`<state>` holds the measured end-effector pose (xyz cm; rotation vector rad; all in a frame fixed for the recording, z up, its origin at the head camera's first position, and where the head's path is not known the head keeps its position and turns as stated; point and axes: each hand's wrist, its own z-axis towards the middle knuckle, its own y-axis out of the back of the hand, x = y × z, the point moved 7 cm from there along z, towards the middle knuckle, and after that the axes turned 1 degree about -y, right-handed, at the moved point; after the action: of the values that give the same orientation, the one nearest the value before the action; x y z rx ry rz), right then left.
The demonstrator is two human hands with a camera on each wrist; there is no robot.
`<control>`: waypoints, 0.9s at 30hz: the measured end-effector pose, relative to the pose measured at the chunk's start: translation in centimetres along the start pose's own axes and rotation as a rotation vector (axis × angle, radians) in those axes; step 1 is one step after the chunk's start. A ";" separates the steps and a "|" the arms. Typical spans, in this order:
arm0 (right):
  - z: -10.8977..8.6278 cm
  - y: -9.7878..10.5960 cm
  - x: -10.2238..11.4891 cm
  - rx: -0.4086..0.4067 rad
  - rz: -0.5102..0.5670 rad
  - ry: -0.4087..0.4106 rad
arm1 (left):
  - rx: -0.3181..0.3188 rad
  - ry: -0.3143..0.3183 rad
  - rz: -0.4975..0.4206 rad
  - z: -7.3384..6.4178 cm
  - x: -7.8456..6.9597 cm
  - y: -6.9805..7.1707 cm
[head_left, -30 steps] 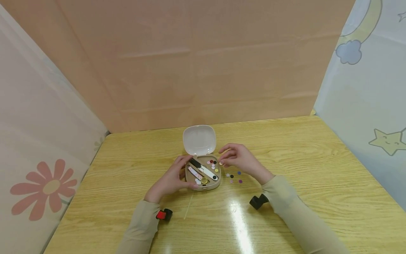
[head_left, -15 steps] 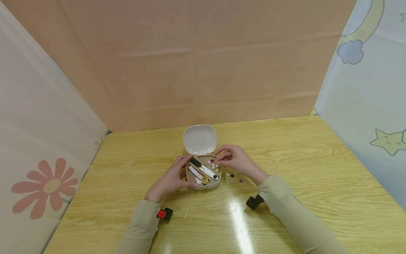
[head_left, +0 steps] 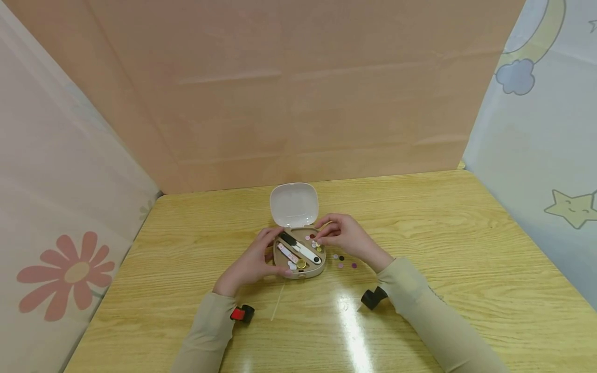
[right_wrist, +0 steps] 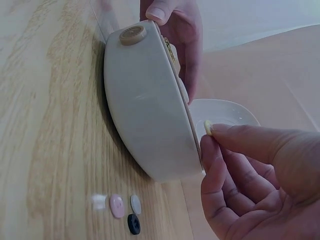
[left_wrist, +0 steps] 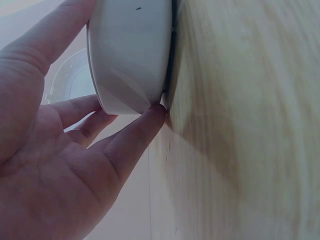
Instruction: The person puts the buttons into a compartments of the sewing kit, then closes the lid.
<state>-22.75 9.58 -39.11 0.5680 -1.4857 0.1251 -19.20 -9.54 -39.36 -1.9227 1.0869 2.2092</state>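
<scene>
A small beige sewing kit box [head_left: 305, 275] lies on the table with its white lid [head_left: 294, 204] raised at the back. My left hand [head_left: 252, 261] grips the box's left side, thumb at the front edge and fingers round the back; the left wrist view shows fingertips against the box wall [left_wrist: 130, 55]. My right hand [head_left: 347, 235] is over the right compartment, pinching a pale yellow button [right_wrist: 208, 127] between thumb and index finger. Inside are white-handled thread snips [head_left: 305, 253], a patterned strip [head_left: 286, 253], a gold ring-shaped piece [head_left: 301, 264] and several buttons [head_left: 319, 249].
Right of the box, several loose buttons lie on the table, among them a black button [head_left: 342, 258], a purple button [head_left: 354, 265] and a pink button [right_wrist: 117, 205]. A thin pale stick [head_left: 278, 303] lies in front. An orange-brown backdrop [head_left: 298, 103] stands behind the table.
My right hand has moved left with the button, from beside the box to over its right compartment, and has hardly shifted in the last half second. My left hand stays on the box.
</scene>
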 end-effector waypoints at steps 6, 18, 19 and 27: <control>0.6 0.2 -1.7 -0.016 0.025 0.024 | 0.003 -0.003 0.006 0.1 0.2 0.0; -0.1 1.0 -1.9 -0.003 0.022 0.016 | -0.017 -0.008 0.037 0.9 3.4 -0.2; -0.2 1.1 -1.9 0.000 0.025 0.010 | -0.016 -0.006 0.040 0.9 3.4 -0.2; -1.0 1.9 -2.5 0.015 0.054 0.007 | -0.014 -0.004 0.030 0.8 2.9 -0.2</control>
<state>-22.86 12.31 -40.99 0.5396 -1.4947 0.1806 -20.45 -10.18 -41.99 -1.9188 1.1102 2.2407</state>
